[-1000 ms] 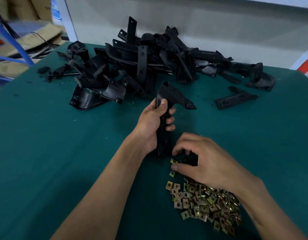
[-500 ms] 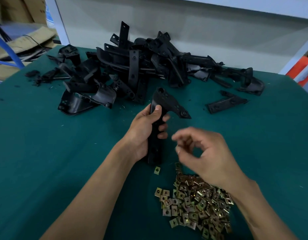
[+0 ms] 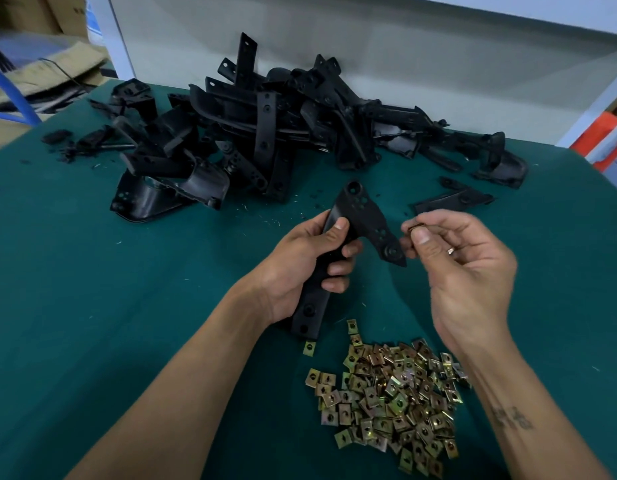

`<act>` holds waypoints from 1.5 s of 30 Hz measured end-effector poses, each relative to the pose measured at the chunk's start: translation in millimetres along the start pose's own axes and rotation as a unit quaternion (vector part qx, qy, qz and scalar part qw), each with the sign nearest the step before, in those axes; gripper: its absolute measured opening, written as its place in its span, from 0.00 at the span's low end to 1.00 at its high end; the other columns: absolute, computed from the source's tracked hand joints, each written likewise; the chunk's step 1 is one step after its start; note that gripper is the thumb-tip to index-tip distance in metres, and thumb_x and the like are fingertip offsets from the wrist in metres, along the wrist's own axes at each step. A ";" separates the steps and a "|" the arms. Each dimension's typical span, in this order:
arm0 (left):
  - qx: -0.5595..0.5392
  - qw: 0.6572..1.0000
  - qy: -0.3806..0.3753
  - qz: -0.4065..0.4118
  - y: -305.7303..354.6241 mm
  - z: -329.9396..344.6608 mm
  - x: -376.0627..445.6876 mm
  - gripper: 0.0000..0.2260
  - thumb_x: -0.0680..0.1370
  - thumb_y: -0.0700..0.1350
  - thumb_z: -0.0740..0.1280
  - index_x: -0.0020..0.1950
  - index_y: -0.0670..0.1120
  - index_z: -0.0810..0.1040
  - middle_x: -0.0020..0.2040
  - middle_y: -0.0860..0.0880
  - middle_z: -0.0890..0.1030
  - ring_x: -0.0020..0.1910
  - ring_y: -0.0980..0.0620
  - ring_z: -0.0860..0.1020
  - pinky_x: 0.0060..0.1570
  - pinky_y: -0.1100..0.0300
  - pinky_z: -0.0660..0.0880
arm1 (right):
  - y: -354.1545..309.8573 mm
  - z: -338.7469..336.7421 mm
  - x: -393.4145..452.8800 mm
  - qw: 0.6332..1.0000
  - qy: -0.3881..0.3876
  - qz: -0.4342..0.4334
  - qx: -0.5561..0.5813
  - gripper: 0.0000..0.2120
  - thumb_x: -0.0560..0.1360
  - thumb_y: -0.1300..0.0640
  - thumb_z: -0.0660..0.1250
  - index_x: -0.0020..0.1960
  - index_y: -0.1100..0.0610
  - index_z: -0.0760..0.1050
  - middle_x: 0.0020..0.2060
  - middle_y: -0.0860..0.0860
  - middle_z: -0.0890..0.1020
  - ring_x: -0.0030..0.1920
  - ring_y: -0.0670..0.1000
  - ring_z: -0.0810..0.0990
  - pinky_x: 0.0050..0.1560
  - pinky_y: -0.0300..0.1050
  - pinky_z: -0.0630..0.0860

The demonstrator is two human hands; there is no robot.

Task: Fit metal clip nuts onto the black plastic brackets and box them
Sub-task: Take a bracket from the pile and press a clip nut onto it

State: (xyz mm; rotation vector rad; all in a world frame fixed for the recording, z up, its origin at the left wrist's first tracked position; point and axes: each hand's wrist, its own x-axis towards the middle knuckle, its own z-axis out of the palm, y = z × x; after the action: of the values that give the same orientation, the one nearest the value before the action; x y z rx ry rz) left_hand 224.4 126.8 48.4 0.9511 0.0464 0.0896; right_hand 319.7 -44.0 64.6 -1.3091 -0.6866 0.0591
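Right hand [image 3: 466,271] risen from nut pile to bracket tip, fingers now pinching clip nut [image 3: 415,228]. Green table [image 3: 75,289]; bracket heap [image 3: 265,133] behind. Left hand [image 3: 300,271] fingers wrapped round bracket [image 3: 366,220]. Nut pile [image 3: 390,396] near right wrist.

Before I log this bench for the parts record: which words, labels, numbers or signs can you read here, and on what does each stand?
No text can be read.
Cardboard box, top left: faint dark print, too blurred to read.
Right forearm: dark tattoo marks, too blurred to read.
Held bracket, pile of brackets, pile of clip nuts: no markings visible.
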 end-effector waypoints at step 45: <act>0.020 1.000 -0.022 0.006 -2.7 5.3 -0.9 0.04 0.85 0.44 0.61 0.56 0.46 0.67 0.38 0.49 0.67 0.32 0.56 0.61 0.26 0.65 0.59 | -21.4 10.6 -3.2 0.994 0.029 0.073 0.078 0.13 0.71 0.75 0.71 0.50 0.61 0.82 0.43 0.56 0.85 0.47 0.53 0.82 0.52 0.43 0.80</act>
State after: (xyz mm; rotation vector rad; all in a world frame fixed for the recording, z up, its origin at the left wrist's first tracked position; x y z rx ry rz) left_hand 224.1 120.8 49.2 0.9934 0.0025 0.0789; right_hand 304.8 -42.3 83.5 -1.2048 -0.5245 0.1893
